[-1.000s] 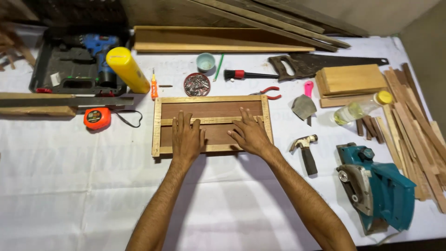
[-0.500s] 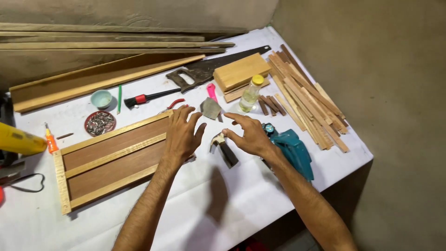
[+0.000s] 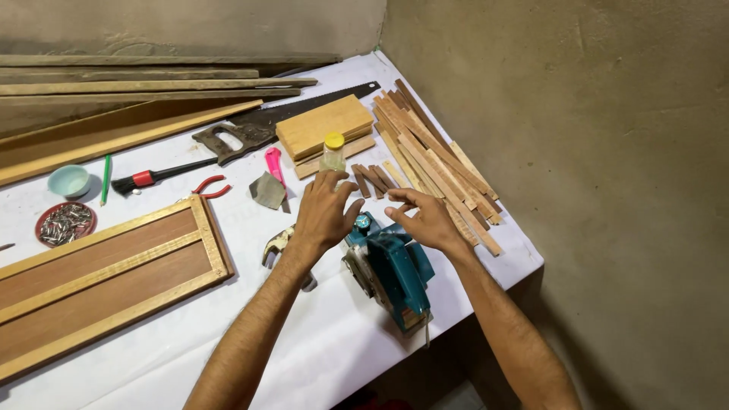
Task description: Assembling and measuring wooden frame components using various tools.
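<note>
Both hands have moved on from the hammer area and now hover farther right, above the teal power planer (image 3: 391,269) and near the loose wooden strips. The view has swung right with them, so the framed panel sits farther to the left of the picture.

Left hand (image 3: 325,212) is open, fingers spread, gripping nothing; its palm hangs over the front of the planer, with the fingertips toward the small bottle with a yellow cap (image 3: 332,153). Right hand (image 3: 425,219) is also open and empty, fingers loosely curved, just right of the planer and over the near end of the pile of wooden strips (image 3: 433,156).

A hammer (image 3: 282,247) lies partly hidden under the left forearm, probably set there for easy reach. Beyond the left hand lie a grey scrap of sandpaper (image 3: 267,190), a pink-handled knife (image 3: 275,165), red pliers (image 3: 211,186) and a stack of wooden blocks (image 3: 325,130). A hand saw (image 3: 266,125) and a brush (image 3: 156,176) lie farther back. At the left sit the framed wooden panel (image 3: 99,273), a dish of nails (image 3: 65,223), a pale blue bowl (image 3: 69,181) and a green pencil (image 3: 105,168), all on a white-covered table (image 3: 334,342). Long boards (image 3: 144,80) rest along the back edge, out of the working space.
</note>
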